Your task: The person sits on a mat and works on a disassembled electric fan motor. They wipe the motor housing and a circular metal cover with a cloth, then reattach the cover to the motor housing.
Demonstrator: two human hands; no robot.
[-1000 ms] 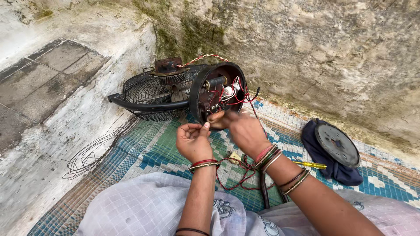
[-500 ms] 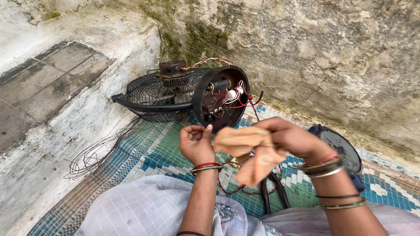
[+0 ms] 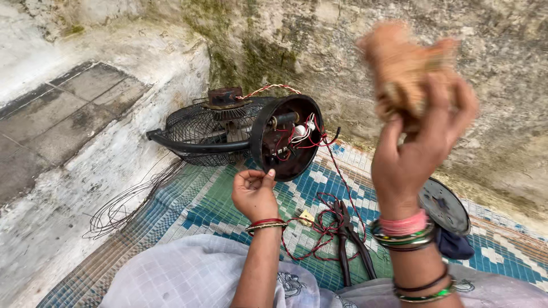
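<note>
- Hands first: the left hand (image 3: 254, 191) sits low over the woven blue-and-green plastic mat (image 3: 217, 199), fingers curled and thumb pinched to forefinger at the rim of the round black motor housing (image 3: 286, 137); whether something thin is held there I cannot tell. The right hand (image 3: 416, 142) is raised high, gripping a blurred tan bundle (image 3: 408, 68) whose material is not readable.
- The housing lies on its side, open face toward the person, joined to the black wire fan guard (image 3: 211, 134) against the stained wall.
- Loose red and black wires (image 3: 311, 134) spill from the housing onto the mat; a snag could tear one from its joint.
- Only a fingertip touches the housing, so it could roll.
- Black-handled pliers (image 3: 348, 239) lie among the tangled wire just beside the knees; a hand dropping could strike them.
- Thin bare wire coils (image 3: 123, 205) trail off the mat's left edge and could kink.
</note>
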